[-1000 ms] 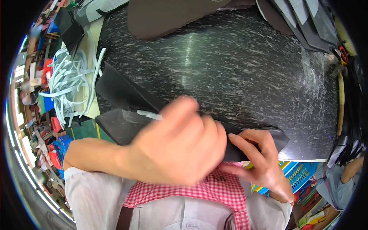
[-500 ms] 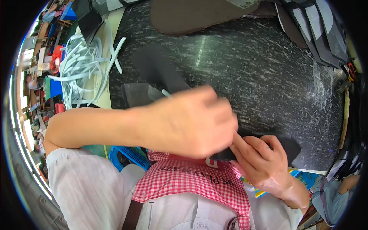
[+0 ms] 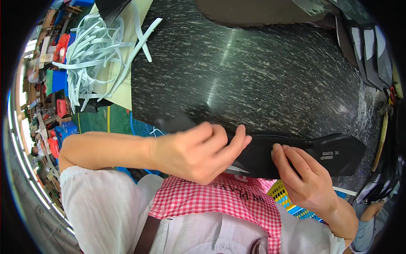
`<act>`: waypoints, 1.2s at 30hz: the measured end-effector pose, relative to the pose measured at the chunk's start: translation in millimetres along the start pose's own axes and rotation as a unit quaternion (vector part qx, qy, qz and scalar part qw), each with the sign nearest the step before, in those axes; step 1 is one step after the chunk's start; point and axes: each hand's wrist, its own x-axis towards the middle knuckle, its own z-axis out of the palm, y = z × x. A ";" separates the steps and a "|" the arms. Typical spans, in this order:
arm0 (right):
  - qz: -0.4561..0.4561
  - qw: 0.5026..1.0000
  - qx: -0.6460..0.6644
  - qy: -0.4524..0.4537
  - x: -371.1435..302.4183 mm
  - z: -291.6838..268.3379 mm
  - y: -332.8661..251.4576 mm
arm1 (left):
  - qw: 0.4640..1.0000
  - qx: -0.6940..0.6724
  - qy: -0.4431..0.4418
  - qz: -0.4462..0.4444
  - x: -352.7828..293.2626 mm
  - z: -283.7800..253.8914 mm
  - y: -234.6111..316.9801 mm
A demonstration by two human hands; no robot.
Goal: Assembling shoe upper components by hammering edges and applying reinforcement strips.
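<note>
A long black sheet-material piece (image 3: 338,154) with small pale print lies along the near edge of the table. My right hand (image 3: 306,175) is closed on its middle, fingertips pressed together on the upper face. At its left part, my left hand (image 3: 203,150) is curled, thumb and forefinger closed at the piece's upper edge. A narrow pale grey patch (image 3: 237,168) shows on the piece below the left fingers. Behind the left knuckles, a blurred dark flap (image 3: 175,122) sticks out; whether it belongs to the same piece I cannot tell.
A heap of pale blue strips (image 3: 97,51) lies at the far left on a cream board (image 3: 122,91). Brown sheet (image 3: 253,12) and stacked dark cut pieces (image 3: 370,55) sit at the back and right of the black speckled table (image 3: 262,80). A blue basket (image 3: 141,129) stands below the left edge.
The view has shifted, and more of the black piece now shows to the right. My hands have moved apart; the left no longer covers the right fingertips. The long dark strip beyond my left hand shows less.
</note>
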 end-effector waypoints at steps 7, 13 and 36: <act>0.197 0.978 0.060 -0.031 36.0 -0.3 -34.8 | 0.995 0.067 -0.040 0.060 -9.8 -0.9 -1.2; 0.133 0.989 0.066 0.007 39.8 3.9 -32.5 | 0.993 -0.105 0.053 -0.020 -19.4 10.8 -9.2; 0.123 0.992 0.016 -0.027 69.6 23.3 -53.5 | 0.994 -0.047 0.070 0.063 -59.7 -20.3 -76.4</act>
